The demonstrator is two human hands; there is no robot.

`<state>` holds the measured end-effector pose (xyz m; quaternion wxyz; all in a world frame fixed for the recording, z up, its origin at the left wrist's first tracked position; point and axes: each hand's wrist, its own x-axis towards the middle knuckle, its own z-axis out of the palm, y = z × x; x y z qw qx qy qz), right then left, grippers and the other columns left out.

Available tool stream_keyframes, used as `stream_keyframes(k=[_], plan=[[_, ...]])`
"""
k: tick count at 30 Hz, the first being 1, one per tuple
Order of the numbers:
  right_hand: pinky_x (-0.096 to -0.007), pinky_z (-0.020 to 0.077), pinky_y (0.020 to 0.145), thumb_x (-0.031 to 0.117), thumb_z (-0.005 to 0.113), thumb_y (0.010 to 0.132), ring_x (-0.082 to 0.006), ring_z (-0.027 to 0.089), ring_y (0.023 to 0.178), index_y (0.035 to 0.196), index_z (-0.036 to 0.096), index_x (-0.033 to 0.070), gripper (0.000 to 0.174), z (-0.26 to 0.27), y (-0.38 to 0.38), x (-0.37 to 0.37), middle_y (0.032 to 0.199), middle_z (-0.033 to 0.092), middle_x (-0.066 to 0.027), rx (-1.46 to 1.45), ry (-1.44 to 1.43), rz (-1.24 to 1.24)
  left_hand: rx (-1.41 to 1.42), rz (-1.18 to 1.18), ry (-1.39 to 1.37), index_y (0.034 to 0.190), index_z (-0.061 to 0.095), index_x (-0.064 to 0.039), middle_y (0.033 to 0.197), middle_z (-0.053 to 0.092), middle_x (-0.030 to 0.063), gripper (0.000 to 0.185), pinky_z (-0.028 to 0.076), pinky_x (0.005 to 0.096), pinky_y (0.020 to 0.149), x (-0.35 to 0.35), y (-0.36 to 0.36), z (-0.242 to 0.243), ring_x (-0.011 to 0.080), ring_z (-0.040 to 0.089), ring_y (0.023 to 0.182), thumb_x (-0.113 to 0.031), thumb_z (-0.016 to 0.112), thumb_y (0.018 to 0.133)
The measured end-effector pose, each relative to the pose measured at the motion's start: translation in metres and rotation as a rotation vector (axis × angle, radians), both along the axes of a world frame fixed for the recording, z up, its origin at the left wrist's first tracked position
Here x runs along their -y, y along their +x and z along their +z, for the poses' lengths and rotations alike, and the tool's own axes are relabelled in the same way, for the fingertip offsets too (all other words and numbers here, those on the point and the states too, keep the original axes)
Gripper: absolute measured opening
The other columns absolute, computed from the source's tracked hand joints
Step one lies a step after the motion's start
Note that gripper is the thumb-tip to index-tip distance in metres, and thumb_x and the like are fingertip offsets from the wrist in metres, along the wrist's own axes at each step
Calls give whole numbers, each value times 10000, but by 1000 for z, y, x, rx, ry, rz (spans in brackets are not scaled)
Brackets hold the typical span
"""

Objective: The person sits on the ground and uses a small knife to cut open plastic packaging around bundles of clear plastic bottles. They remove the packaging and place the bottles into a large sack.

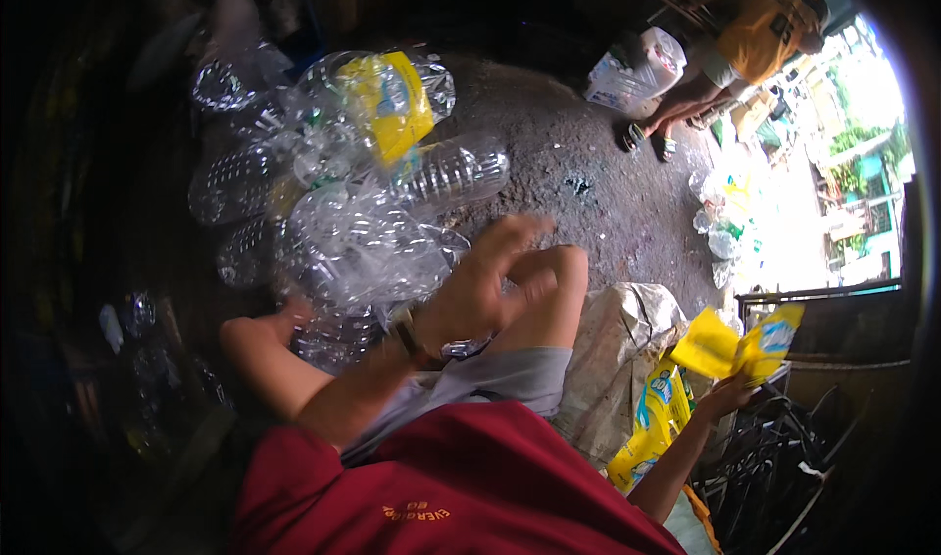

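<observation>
My left hand (485, 297), blurred and wearing a wristwatch (406, 332), is over my right knee with fingers apart and nothing in it. My right hand (724, 397) is out to the right, closed on yellow plastic labels (768, 342). Under it, more yellow labels (654, 422) hang over a dirty woven sack (610, 356). Before me lies a heap of clear plastic bottles (345, 239), some crumpled. A yellow label is still around one bottle (390, 103) at the back. A ribbed bottle (459, 169) lies on its side at the heap's right.
A person in an orange top (764, 33) stands at the upper right, beside a white plastic container (632, 69). More bottles (724, 239) lie by the bright opening. Tangled black strips (779, 445) are at the lower right. The ground (559, 165) is rough and dark.
</observation>
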<state>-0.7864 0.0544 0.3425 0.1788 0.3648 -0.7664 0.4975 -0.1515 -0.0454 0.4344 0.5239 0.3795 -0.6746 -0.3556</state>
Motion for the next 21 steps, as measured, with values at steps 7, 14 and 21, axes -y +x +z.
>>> stream_keyframes(k=[7, 14, 21], plan=[[-371, 438, 496, 299, 607, 954, -211, 572, 598, 1178, 575, -5, 379, -203, 31, -94, 806, 667, -149, 252, 966, -52, 1161, 413, 52, 1284, 629, -55, 1351, 591, 146, 498, 431, 429, 1065, 239, 96, 34, 329, 538, 1258, -421, 616, 945], [-343, 415, 444, 197, 636, 914, -172, 554, 531, 1355, 480, 13, 502, -169, 62, -88, 789, 687, -144, 285, 1514, 288, 1987, 105, 350, 1533, 373, -184, 1584, 357, 115, 772, 165, 705, 1133, 327, 175, -27, 356, 147, 1516, -657, 478, 932], [-279, 353, 376, 106, 696, 860, -130, 519, 423, 1583, 148, 45, 909, 6, 47, -42, 804, 712, -152, 1049, 1488, 456, 1484, -194, 1183, 1177, 731, -128, 931, 752, 101, 773, 546, 425, 847, 254, 230, -4, 238, 716, 910, -735, 307, 955]])
